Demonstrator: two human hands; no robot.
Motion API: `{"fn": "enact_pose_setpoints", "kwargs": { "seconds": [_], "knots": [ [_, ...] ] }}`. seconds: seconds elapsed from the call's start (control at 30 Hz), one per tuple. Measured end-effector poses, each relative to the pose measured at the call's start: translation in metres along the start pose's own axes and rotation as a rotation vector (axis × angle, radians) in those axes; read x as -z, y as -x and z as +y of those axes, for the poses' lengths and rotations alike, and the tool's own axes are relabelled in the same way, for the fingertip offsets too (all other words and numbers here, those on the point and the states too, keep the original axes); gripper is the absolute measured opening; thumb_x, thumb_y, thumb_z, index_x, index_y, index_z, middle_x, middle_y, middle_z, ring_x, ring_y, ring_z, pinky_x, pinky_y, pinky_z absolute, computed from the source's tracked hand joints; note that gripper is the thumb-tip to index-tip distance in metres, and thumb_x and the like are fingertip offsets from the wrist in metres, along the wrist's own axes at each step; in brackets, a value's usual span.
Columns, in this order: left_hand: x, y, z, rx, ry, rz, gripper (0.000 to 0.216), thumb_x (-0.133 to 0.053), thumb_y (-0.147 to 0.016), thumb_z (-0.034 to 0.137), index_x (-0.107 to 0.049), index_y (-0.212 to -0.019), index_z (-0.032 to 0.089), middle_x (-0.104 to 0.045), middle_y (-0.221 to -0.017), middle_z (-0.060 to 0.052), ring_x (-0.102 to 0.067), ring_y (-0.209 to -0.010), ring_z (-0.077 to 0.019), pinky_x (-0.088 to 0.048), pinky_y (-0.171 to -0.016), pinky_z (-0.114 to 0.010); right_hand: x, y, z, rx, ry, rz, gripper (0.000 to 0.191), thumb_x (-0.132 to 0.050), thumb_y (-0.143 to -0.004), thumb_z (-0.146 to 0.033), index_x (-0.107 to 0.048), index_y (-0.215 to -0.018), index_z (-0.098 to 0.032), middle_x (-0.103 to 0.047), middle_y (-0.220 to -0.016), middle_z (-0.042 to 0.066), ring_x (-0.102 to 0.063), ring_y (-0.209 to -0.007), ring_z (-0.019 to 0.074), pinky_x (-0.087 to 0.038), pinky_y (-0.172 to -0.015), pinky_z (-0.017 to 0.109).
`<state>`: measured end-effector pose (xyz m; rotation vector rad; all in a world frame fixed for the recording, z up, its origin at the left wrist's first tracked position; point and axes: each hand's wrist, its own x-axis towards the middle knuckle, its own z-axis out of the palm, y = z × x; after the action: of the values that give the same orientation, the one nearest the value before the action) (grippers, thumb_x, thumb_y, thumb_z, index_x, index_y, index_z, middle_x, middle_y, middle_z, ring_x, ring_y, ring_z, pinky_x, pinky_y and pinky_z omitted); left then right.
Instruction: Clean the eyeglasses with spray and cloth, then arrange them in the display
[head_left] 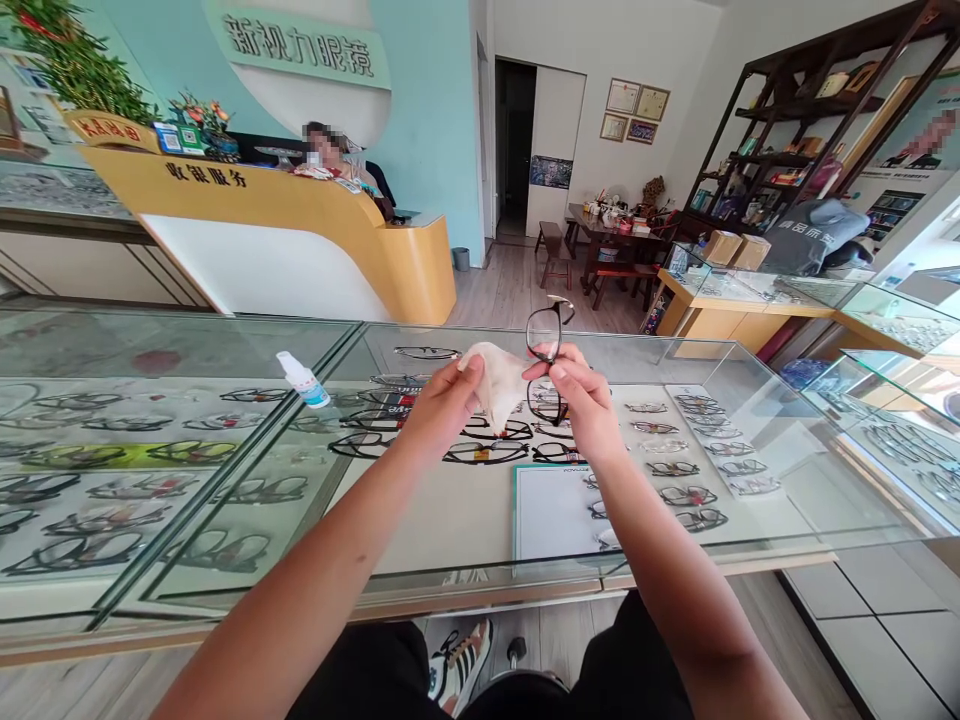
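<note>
- My left hand [446, 400] pinches a thin off-white cloth [498, 385] at its edge, so the rest hangs loose.
- My right hand [591, 405] grips black-rimmed, clear-lensed eyeglasses [544, 333] around the bridge, on end above the showcase, seemingly to leave both lenses mostly uncovered.
- The glass-topped showcase [427, 520] beneath keeps rows of spectacles visible, probably out of casual reach.
- A white plastic bottle with a blue-marked label [304, 381] sits on that glass, left of my hands, likely for easy reach.

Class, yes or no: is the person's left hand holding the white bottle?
No, the left hand holds a pale cloth, while the white bottle is on the glass counter.
</note>
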<state>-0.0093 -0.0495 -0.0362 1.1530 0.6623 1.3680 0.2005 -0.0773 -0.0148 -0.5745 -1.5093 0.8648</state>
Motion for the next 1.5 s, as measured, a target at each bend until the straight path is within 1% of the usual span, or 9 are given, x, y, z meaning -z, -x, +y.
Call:
{"fn": "enact_pose_setpoints", "kwargs": {
  "seconds": [0.1,0.17,0.3,0.43,0.7,0.9,1.13,1.23,1.5],
  "knots": [
    [-0.006,0.011,-0.004,0.073,-0.105,-0.164,0.066,-0.085,-0.088,0.075,-0.084,-0.122,0.018,-0.081,-0.1,-0.008,-0.076,-0.099,-0.0243,-0.059,-0.083,-0.033,-0.001,0.0,0.004,-0.005,0.075,-0.005,0.041,-0.065,-0.109,-0.064,-0.092,-0.104,-0.033,-0.075,-0.14,0.008,-0.06,-0.144,0.0328,-0.033,-0.132,0.054],
    [-0.009,0.016,-0.008,0.097,-0.156,-0.203,0.068,-0.082,-0.09,0.077,-0.083,-0.126,0.019,-0.078,-0.094,-0.006,-0.072,-0.092,-0.0216,-0.056,-0.078,-0.031,-0.004,0.001,0.008,-0.026,0.077,-0.036,0.041,-0.065,-0.109,-0.065,-0.092,-0.107,-0.034,-0.074,-0.141,0.008,-0.06,-0.144,0.0326,-0.033,-0.133,0.054],
    [-0.012,0.019,-0.013,0.089,-0.199,-0.163,0.064,-0.08,-0.09,0.079,-0.082,-0.109,0.019,-0.063,-0.071,0.0,-0.059,-0.069,-0.0165,-0.048,-0.065,-0.03,-0.011,0.001,0.013,-0.055,0.042,-0.086,0.043,-0.065,-0.108,-0.068,-0.092,-0.111,-0.035,-0.075,-0.136,0.008,-0.062,-0.144,0.0309,-0.039,-0.131,0.051],
    [-0.016,0.017,-0.015,0.088,-0.151,-0.175,0.061,-0.082,-0.087,0.079,-0.078,-0.097,0.019,-0.056,-0.065,0.002,-0.051,-0.06,-0.0147,-0.041,-0.058,-0.029,-0.014,0.001,0.014,-0.075,-0.002,-0.11,0.045,-0.066,-0.106,-0.071,-0.092,-0.11,-0.034,-0.076,-0.132,0.008,-0.065,-0.14,0.03,-0.043,-0.129,0.049],
    [-0.016,0.017,-0.011,0.114,-0.156,-0.162,0.065,-0.087,-0.08,0.082,-0.07,-0.08,0.019,-0.052,-0.063,0.002,-0.044,-0.059,-0.0128,-0.034,-0.058,-0.028,-0.014,0.0,0.01,-0.118,-0.061,-0.172,0.048,-0.068,-0.103,-0.074,-0.092,-0.11,-0.034,-0.077,-0.12,0.007,-0.066,-0.126,0.0295,-0.045,-0.126,0.048],
    [-0.014,0.017,-0.009,0.119,-0.202,-0.172,0.068,-0.086,-0.08,0.083,-0.064,-0.072,0.018,-0.05,-0.063,0.001,-0.042,-0.061,-0.0123,-0.031,-0.059,-0.028,-0.012,0.0,0.01,-0.131,-0.034,-0.191,0.052,-0.065,-0.103,-0.077,-0.092,-0.111,-0.034,-0.072,-0.102,0.006,-0.061,-0.11,0.0278,-0.047,-0.118,0.047],
    [-0.016,0.016,-0.009,0.125,-0.182,-0.183,0.069,-0.09,-0.077,0.081,-0.063,-0.069,0.018,-0.05,-0.061,0.001,-0.043,-0.059,-0.0124,-0.03,-0.058,-0.028,-0.013,0.0,0.011,-0.133,-0.03,-0.19,0.056,-0.065,-0.103,-0.078,-0.092,-0.111,-0.031,-0.066,-0.095,0.006,-0.061,-0.106,0.0261,-0.048,-0.113,0.045],
    [-0.016,0.016,-0.009,0.13,-0.172,-0.185,0.068,-0.092,-0.076,0.078,-0.062,-0.069,0.018,-0.049,-0.061,0.002,-0.042,-0.058,-0.0117,-0.029,-0.057,-0.028,-0.015,-0.001,0.008,-0.134,-0.02,-0.197,0.056,-0.064,-0.102,-0.079,-0.092,-0.11,-0.031,-0.069,-0.101,0.007,-0.063,-0.109,0.0273,-0.05,-0.11,0.044],
    [-0.02,0.018,-0.004,0.136,-0.155,-0.213,0.061,-0.095,-0.076,0.072,-0.07,-0.081,0.017,-0.052,-0.066,0.003,-0.045,-0.062,-0.0122,-0.037,-0.059,-0.027,-0.017,0.0,0.006,-0.157,-0.019,-0.18,0.058,-0.064,-0.101,-0.081,-0.093,-0.105,-0.031,-0.071,-0.1,0.007,-0.063,-0.109,0.0275,-0.051,-0.109,0.043]
  ]
}}
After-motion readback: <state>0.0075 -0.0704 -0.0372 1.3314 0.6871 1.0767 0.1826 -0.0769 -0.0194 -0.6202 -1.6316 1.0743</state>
